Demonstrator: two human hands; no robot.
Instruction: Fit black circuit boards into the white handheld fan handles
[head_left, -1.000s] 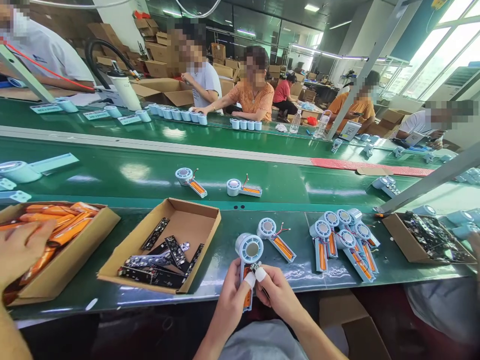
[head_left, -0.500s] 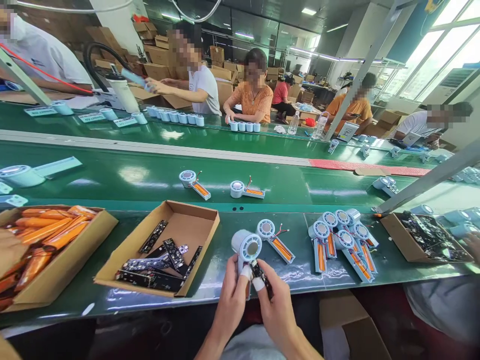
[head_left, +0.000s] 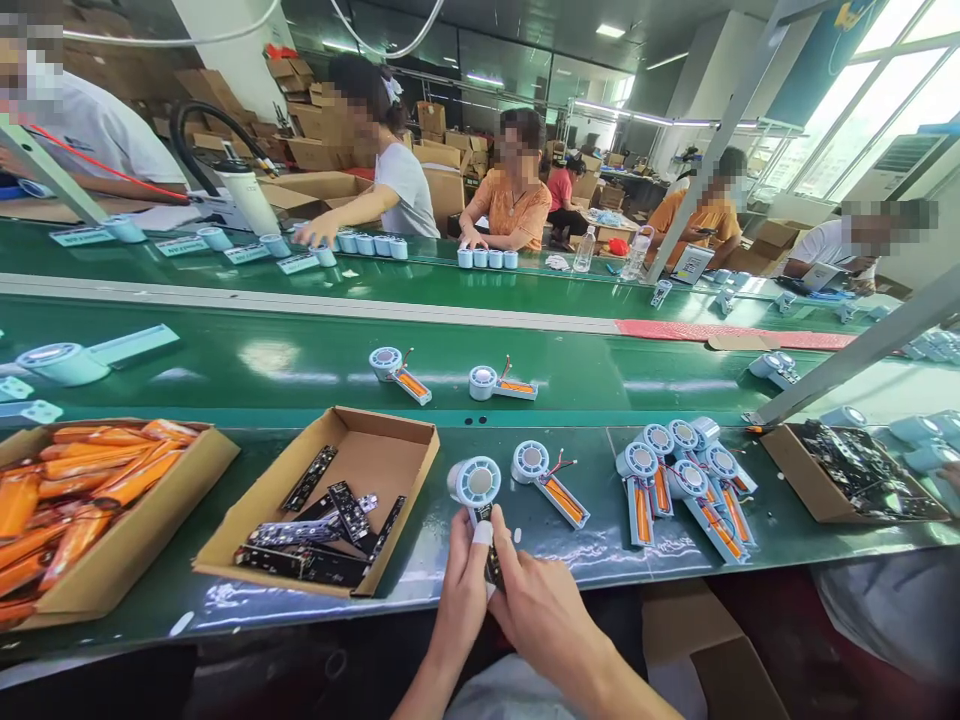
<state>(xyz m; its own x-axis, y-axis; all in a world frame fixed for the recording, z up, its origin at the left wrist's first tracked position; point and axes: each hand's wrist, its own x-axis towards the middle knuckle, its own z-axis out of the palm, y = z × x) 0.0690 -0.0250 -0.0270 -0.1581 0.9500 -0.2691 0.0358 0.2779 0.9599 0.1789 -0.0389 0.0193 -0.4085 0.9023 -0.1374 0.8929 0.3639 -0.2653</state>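
Both my hands hold one pale blue handheld fan body (head_left: 477, 483) at the near edge of the green bench. My left hand (head_left: 461, 592) grips its handle from the left, thumb capped in white tape. My right hand (head_left: 541, 607) closes over the handle from the right and presses a black circuit board (head_left: 493, 562) onto it. The fan's round head points up and away from me. A cardboard box (head_left: 390, 455) of black circuit boards (head_left: 315, 530) sits just left of my hands. Another fan body with an orange battery (head_left: 547, 478) lies just right.
A box of orange batteries (head_left: 82, 490) stands at far left. A cluster of fan bodies (head_left: 686, 470) and a box of boards (head_left: 847, 470) lie to the right. Two fan bodies (head_left: 450, 375) ride the green conveyor (head_left: 225, 350). Several people work across the far bench (head_left: 375, 270).
My hands have turned the fan and slid the black board down onto its handle, covering the orange battery. The hand at the battery box has left view. A far worker reaches down to the bench.
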